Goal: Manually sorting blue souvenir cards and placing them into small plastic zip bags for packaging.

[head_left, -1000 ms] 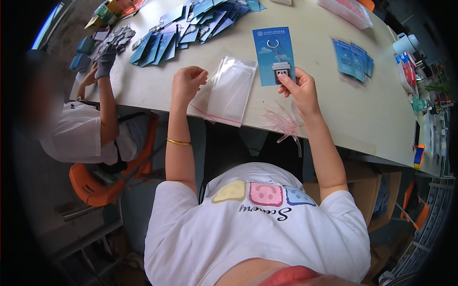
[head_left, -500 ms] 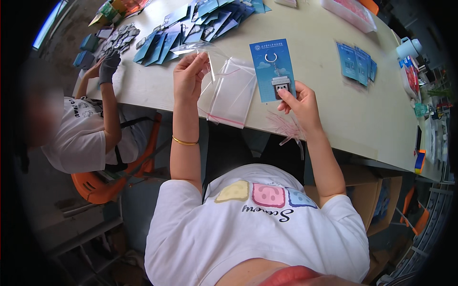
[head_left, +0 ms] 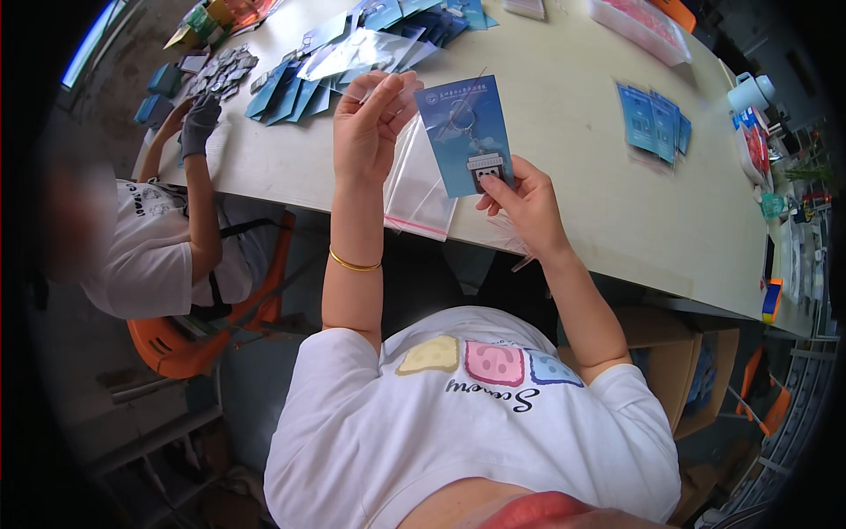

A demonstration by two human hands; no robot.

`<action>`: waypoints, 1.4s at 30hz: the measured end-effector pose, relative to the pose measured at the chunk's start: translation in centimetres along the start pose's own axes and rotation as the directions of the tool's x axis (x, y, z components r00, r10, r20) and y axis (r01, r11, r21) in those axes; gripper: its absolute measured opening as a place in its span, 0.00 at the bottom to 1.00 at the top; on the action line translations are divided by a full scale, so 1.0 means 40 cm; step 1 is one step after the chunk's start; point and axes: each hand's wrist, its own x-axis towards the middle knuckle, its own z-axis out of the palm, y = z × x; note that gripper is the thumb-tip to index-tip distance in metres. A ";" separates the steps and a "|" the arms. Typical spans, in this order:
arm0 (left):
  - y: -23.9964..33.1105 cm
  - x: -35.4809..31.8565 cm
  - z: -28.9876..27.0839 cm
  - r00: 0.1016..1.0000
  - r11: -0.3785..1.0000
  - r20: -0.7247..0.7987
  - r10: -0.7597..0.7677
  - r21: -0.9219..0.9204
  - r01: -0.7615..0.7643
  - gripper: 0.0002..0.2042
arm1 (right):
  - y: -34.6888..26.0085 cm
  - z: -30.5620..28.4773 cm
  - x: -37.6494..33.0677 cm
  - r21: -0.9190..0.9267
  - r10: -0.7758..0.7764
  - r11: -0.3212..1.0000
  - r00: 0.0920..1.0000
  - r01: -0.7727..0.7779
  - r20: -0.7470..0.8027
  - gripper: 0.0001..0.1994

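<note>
My right hand (head_left: 526, 201) pinches the lower right of a blue card (head_left: 445, 106), its thumb over the charm of a keychain (head_left: 485, 164). The keychain's ring lies against the card's upper half. Close by on the left, my left hand (head_left: 374, 119) is closed on a clear plastic bag (head_left: 366, 51), whose shiny film spreads beyond the fingertips. The card's upper left corner is right beside these fingers; whether it touches the bag I cannot tell. Below, clear bags with a pink line (head_left: 421, 208) lie at the table's near edge, partly hidden by my left hand and the card.
Blue cards (head_left: 295, 88) are heaped at the far left, beside small grey keychain pieces (head_left: 229, 70). Bagged blue cards (head_left: 650, 122) lie on the right. Thin clear-pink strips (head_left: 509, 236) sit at the near edge. A co-worker's gloved hand (head_left: 201, 123) is on the left.
My right hand has moved left with the card and keychain, tilting the card. My left hand has shifted slightly right, and the bag now spreads out beyond it.
</note>
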 end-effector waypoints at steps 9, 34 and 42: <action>0.035 -0.016 0.023 0.992 0.961 0.128 -0.019 0.277 -0.017 0.07 | -0.027 -0.055 0.020 -0.109 0.037 0.994 0.985 -0.019 0.168 0.07; -0.074 -0.094 0.037 0.950 0.937 0.007 -0.314 0.167 0.308 0.09 | -0.046 -0.026 0.065 0.063 -0.099 0.993 0.995 0.098 0.006 0.14; -0.049 -0.082 -0.045 0.973 0.311 0.069 -0.222 0.950 0.004 0.20 | -0.043 -0.122 0.093 -0.256 -0.156 0.961 0.966 0.101 -0.206 0.10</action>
